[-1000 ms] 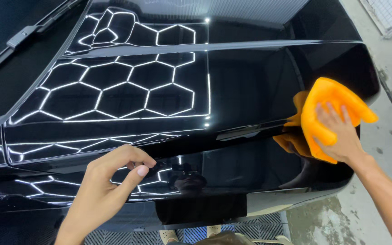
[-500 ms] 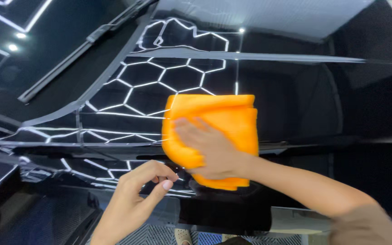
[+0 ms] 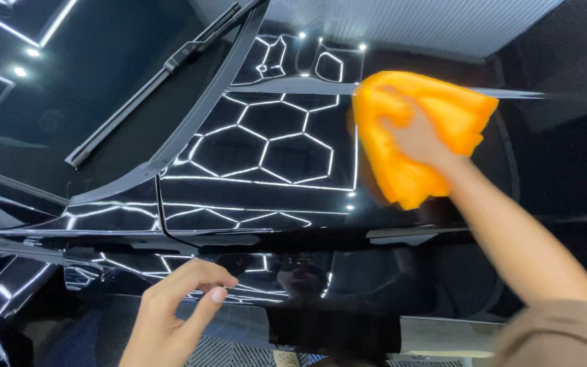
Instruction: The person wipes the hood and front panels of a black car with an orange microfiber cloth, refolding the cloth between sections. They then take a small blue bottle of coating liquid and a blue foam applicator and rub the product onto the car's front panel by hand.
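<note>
Orange cloth (image 3: 419, 129) under outstretched right hand (image 3: 416, 136).

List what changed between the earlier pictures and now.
The right hand swept the orange cloth left across the glossy black car panel, then up and to the right, staying pressed on it throughout. The left hand stayed low by the panel's edge, fingers curled, holding nothing visible.

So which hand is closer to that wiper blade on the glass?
Left. The left hand hangs low, below the wiper blade; the right hand, pressing the orange cloth, is farther off to the blade's right.
</note>
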A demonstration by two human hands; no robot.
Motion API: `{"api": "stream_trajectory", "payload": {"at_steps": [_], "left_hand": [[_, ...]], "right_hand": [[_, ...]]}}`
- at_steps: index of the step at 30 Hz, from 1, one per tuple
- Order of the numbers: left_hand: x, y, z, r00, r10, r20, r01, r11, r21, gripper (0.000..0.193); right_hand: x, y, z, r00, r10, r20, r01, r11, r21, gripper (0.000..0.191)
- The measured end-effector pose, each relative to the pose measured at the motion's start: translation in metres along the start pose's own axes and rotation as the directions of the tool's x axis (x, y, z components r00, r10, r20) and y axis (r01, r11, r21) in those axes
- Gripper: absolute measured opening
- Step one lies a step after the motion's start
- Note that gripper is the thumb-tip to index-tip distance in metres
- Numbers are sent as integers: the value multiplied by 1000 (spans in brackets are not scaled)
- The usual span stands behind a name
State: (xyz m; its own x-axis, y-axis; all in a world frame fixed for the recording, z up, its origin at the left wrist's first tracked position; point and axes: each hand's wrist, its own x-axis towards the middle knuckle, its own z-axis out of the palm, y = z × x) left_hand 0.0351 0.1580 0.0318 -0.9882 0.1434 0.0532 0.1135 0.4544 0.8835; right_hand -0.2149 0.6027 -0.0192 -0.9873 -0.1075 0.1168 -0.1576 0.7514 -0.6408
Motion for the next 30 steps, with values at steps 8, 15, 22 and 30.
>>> {"api": "stream_trajectory", "payload": {"at_steps": [8, 15, 22, 30], "left_hand": [[34, -6, -10, 999, -32, -25, 32, 999, 33, 16], [109, 54, 23, 995, 91, -40, -92, 995, -34, 13], [270, 118, 25, 848, 457, -268, -473, 881, 5, 18], [332, 122, -7, 883, 370, -290, -342, 929, 144, 19]], "right_hand": [[62, 102, -55, 959, 104, -263, -201, 905, -375, 59], [152, -130, 148, 835, -550, 28, 550, 835, -7, 65], [112, -23, 10, 911, -302, 282, 310, 950, 14, 48], [174, 29, -12, 932, -307, 191, 342, 920, -191, 62]]}}
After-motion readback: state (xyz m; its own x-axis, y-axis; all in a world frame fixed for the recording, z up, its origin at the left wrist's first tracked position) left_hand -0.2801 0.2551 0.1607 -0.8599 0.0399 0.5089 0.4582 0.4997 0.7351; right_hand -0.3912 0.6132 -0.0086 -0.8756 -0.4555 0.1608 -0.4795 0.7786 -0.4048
